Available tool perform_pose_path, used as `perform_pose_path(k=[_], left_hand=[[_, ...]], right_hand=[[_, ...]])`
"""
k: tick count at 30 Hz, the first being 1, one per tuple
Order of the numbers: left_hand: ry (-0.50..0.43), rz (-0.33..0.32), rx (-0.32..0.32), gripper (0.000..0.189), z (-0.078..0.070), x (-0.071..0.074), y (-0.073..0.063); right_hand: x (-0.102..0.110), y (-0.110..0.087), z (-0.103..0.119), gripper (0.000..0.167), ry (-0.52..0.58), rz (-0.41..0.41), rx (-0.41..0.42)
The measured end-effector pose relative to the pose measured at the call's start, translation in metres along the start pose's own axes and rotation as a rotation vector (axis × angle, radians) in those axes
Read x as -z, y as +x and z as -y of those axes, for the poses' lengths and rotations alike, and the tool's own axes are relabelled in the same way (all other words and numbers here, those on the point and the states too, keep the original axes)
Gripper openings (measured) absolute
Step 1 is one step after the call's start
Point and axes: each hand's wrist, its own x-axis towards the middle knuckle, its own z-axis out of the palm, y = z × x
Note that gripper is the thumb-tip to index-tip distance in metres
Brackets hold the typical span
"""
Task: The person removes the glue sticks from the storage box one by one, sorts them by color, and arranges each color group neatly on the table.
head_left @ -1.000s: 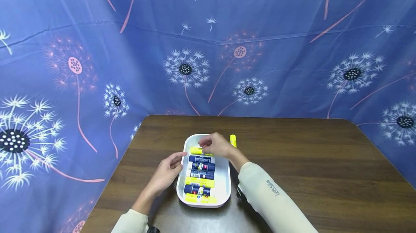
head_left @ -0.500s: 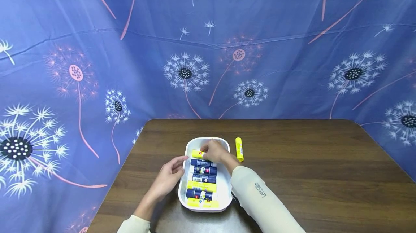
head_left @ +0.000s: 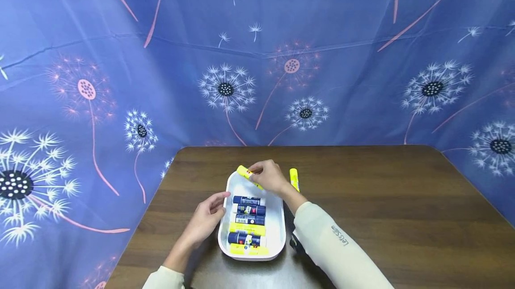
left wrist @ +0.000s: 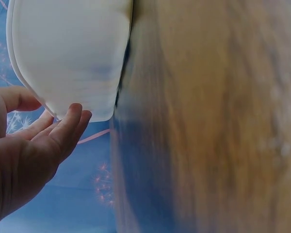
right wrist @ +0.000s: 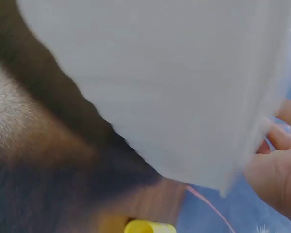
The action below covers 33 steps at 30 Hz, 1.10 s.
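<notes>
In the head view my right hand (head_left: pixel 271 177) pinches a yellow glue stick (head_left: pixel 243 171), tilted, over the far end of a white tray (head_left: pixel 275 231). Its near part is hidden by the fingers. Below, several dark blue glue sticks (head_left: pixel 249 210) and two yellow glue sticks (head_left: pixel 247 229) lie crosswise in a column in the tray. My left hand (head_left: pixel 206 216) is at the tray's left rim, fingers loosely bent, a fingertip at the edge. The left wrist view shows these fingers (left wrist: pixel 68 124) beside the tray wall (left wrist: pixel 72 58); they grip nothing there.
Another yellow glue stick (head_left: pixel 294 178) lies on the brown wooden table (head_left: pixel 382 208), right of the tray; its yellow end (right wrist: pixel 148 226) shows in the right wrist view. A blue dandelion-patterned cloth (head_left: pixel 342 56) hangs behind the table.
The right hand has taken the farthest yellow glue stick from its place in the tray and lifted it, tilting it. The left hand stays by the rim.
</notes>
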Motion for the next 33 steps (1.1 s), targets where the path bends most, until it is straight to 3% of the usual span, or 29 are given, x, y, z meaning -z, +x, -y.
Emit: perform_pose_path(k=[4, 7, 11, 14, 20, 33], left_hand=[[0.008, -0.002, -0.002, 0.041, 0.0, 0.0, 0.001], [0.015, -0.002, 0.0, 0.041, 0.001, 0.0, 0.001], [0.017, 0.008, 0.006, 0.041, 0.0, 0.0, 0.001], [0.018, 0.016, 0.007, 0.041, -0.001, 0.001, 0.0], [0.038, 0.006, 0.014, 0.041, -0.002, 0.004, -0.001], [0.044, 0.002, 0.017, 0.041, -0.002, 0.001, -0.001]], right_hand=[[0.027, -0.003, -0.001, 0.028, 0.202, -0.151, -0.087], [0.049, -0.007, -0.012, 0.031, 0.254, -0.296, -0.155], [0.073, -0.018, -0.038, 0.033, 0.197, -0.466, -0.236], [0.086, -0.03, -0.059, 0.033, 0.134, -0.54, -0.296], [0.09, -0.047, -0.086, 0.034, 0.095, -0.548, -0.372], [0.072, -0.05, -0.104, 0.034, -0.021, -0.564, -0.368]])
